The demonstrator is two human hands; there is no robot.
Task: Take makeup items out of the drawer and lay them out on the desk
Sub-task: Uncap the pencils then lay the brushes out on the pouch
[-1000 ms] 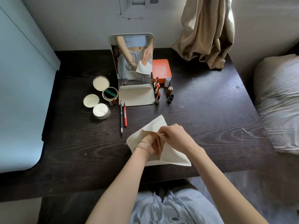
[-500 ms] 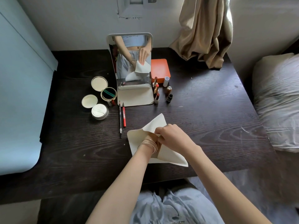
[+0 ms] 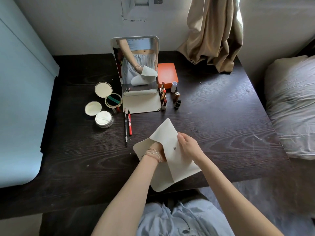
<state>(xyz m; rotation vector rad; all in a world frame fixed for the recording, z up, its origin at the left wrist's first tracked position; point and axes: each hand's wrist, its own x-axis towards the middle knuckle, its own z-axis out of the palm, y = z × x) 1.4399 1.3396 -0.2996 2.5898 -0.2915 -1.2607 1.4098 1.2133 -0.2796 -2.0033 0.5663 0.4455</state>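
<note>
Both hands work the cream pouch (image 3: 177,160): right hand (image 3: 188,145) pinches its flap edge, left hand (image 3: 157,151) reaches inside, fingers hidden.

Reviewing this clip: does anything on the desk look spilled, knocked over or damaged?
Nothing stands out. The lipsticks stand upright beside the mirror, the two pencils lie parallel, and the powder jars sit open. The left hand reaches inside the cream pouch while the right hand lifts its flap.

Two pencils (image 3: 127,124), three open lipsticks (image 3: 164,94) — one pouch (image 3: 172,160).
</note>
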